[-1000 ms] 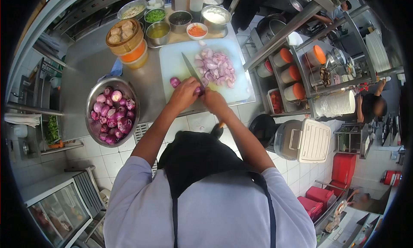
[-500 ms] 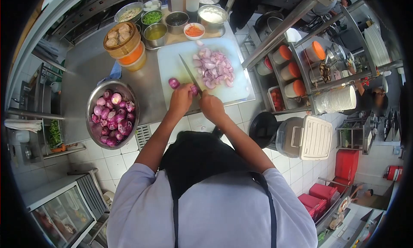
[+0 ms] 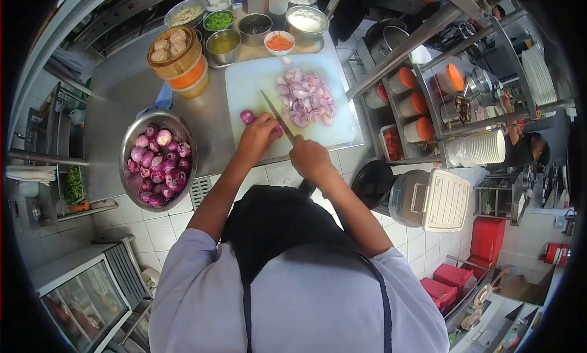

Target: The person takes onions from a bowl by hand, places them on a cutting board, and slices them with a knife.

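My right hand [image 3: 312, 159] is closed round the handle of a knife [image 3: 277, 115], its blade slanting away to the upper left over the white cutting board [image 3: 244, 78]. Close to the blade's left side, my left hand [image 3: 258, 134] grips a red onion [image 3: 276, 131], mostly hidden by the fingers. Another onion piece [image 3: 247, 117] lies just beyond the left hand. Sliced red onion [image 3: 306, 96] is heaped on the right half of the board. To the left, a steel bowl [image 3: 127, 175] holds many whole red onions [image 3: 160, 166].
A bamboo steamer [image 3: 183, 59] with dumplings stands on stacked tubs behind the bowl. Along the back are bowls of chopped greens [image 3: 219, 21], yellow liquid [image 3: 224, 44] and orange shreds [image 3: 279, 43]. A metal shelf with orange-lidded containers [image 3: 419, 130] rises at right. Other people work far right.
The knife and my right hand have shifted slightly right and toward me, leaving a wider gap from my left hand. My left hand still grips the onion.
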The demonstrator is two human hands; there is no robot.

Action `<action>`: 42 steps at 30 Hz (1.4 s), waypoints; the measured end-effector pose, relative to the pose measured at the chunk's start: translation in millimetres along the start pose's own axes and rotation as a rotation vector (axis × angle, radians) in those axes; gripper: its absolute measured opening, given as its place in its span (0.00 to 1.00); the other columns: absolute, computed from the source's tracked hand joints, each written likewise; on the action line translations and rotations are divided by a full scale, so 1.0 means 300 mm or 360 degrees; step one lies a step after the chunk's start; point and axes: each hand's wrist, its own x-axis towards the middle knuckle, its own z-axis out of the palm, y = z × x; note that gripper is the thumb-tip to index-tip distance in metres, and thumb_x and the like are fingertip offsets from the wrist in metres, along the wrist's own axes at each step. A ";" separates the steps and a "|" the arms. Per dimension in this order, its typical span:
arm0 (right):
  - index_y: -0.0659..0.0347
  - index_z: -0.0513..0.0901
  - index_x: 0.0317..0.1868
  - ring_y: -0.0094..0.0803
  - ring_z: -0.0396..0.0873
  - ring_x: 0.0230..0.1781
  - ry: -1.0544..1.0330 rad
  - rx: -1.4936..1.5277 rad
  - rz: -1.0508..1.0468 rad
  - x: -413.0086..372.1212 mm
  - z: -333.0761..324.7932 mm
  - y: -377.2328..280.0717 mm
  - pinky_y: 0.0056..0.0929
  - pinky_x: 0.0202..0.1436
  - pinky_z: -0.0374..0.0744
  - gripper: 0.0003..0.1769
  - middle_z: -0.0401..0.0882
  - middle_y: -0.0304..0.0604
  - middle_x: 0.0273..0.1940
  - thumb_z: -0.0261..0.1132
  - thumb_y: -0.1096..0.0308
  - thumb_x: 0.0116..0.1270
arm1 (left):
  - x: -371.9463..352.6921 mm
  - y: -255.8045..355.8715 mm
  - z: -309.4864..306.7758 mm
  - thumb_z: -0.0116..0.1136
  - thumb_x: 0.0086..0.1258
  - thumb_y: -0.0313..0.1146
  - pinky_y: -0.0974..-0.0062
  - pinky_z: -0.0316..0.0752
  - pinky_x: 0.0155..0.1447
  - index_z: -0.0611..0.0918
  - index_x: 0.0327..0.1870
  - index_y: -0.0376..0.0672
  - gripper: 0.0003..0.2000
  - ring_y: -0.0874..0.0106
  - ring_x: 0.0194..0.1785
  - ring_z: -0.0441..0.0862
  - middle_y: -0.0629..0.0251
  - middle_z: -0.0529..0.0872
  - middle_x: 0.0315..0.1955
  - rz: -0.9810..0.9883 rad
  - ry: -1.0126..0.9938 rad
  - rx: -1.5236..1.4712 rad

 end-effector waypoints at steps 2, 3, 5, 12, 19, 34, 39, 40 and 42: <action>0.69 0.79 0.47 0.55 0.92 0.39 0.0117 0.0029 -0.0053 0.033 0.081 0.011 0.49 0.43 0.89 0.10 0.90 0.61 0.38 0.58 0.70 0.74 | -0.001 -0.009 -0.009 0.72 0.66 0.27 0.56 0.82 0.49 0.85 0.43 0.41 0.08 0.52 0.46 0.87 0.59 0.83 0.44 0.0014 0.0002 -0.0015; 0.70 0.78 0.49 0.56 0.91 0.38 0.0210 0.0083 -0.0091 0.070 0.155 0.026 0.50 0.42 0.88 0.12 0.89 0.61 0.37 0.58 0.69 0.74 | 0.003 -0.008 -0.013 0.72 0.66 0.27 0.56 0.82 0.49 0.85 0.43 0.41 0.08 0.53 0.46 0.87 0.59 0.83 0.44 0.0017 -0.0006 -0.0033; 0.71 0.77 0.50 0.56 0.91 0.37 0.0305 0.0150 -0.0143 0.119 0.171 0.045 0.52 0.41 0.88 0.13 0.89 0.61 0.35 0.58 0.68 0.74 | 0.009 -0.004 -0.010 0.72 0.66 0.27 0.56 0.82 0.49 0.85 0.43 0.41 0.08 0.53 0.46 0.87 0.59 0.83 0.44 0.0040 -0.0008 -0.0056; 0.67 0.79 0.46 0.52 0.92 0.35 0.0219 0.0020 -0.0104 0.074 0.069 0.000 0.47 0.38 0.89 0.09 0.89 0.58 0.33 0.60 0.69 0.75 | -0.008 -0.006 -0.021 0.70 0.67 0.26 0.54 0.82 0.50 0.84 0.46 0.42 0.09 0.51 0.48 0.86 0.58 0.83 0.46 0.0066 -0.0012 -0.0038; 0.70 0.78 0.48 0.58 0.90 0.36 0.0277 0.0164 -0.0230 0.186 0.113 0.046 0.55 0.41 0.87 0.13 0.88 0.62 0.34 0.60 0.66 0.74 | -0.015 -0.017 -0.004 0.70 0.67 0.26 0.53 0.81 0.49 0.84 0.44 0.42 0.08 0.50 0.48 0.86 0.58 0.83 0.46 0.0005 0.0013 -0.0064; 0.69 0.79 0.47 0.57 0.90 0.34 0.0181 0.0108 -0.0128 0.114 0.035 0.012 0.52 0.38 0.88 0.12 0.88 0.61 0.33 0.61 0.66 0.74 | -0.020 -0.022 -0.001 0.70 0.67 0.25 0.55 0.82 0.52 0.84 0.46 0.43 0.09 0.53 0.50 0.86 0.60 0.84 0.48 -0.0067 -0.0029 -0.0050; 0.70 0.79 0.49 0.62 0.89 0.38 0.0251 0.0212 -0.0097 0.137 0.186 0.030 0.57 0.44 0.86 0.14 0.88 0.65 0.35 0.59 0.65 0.74 | -0.023 -0.023 0.007 0.70 0.68 0.26 0.54 0.81 0.51 0.84 0.45 0.42 0.08 0.51 0.49 0.86 0.58 0.83 0.47 -0.0064 0.0040 -0.0098; 0.70 0.79 0.49 0.63 0.89 0.38 0.0266 0.0249 -0.0118 0.158 0.160 0.035 0.57 0.44 0.86 0.15 0.88 0.65 0.35 0.60 0.65 0.74 | -0.019 -0.031 0.007 0.69 0.68 0.27 0.54 0.80 0.51 0.85 0.45 0.42 0.08 0.50 0.49 0.85 0.58 0.83 0.46 -0.0039 0.0055 -0.0102; 0.71 0.78 0.50 0.60 0.90 0.37 0.0251 0.0211 -0.0170 0.156 0.112 0.030 0.54 0.42 0.87 0.14 0.88 0.63 0.35 0.60 0.66 0.74 | -0.030 -0.026 0.004 0.69 0.68 0.26 0.54 0.80 0.51 0.85 0.45 0.41 0.08 0.51 0.49 0.85 0.57 0.83 0.46 -0.0072 0.0055 -0.0148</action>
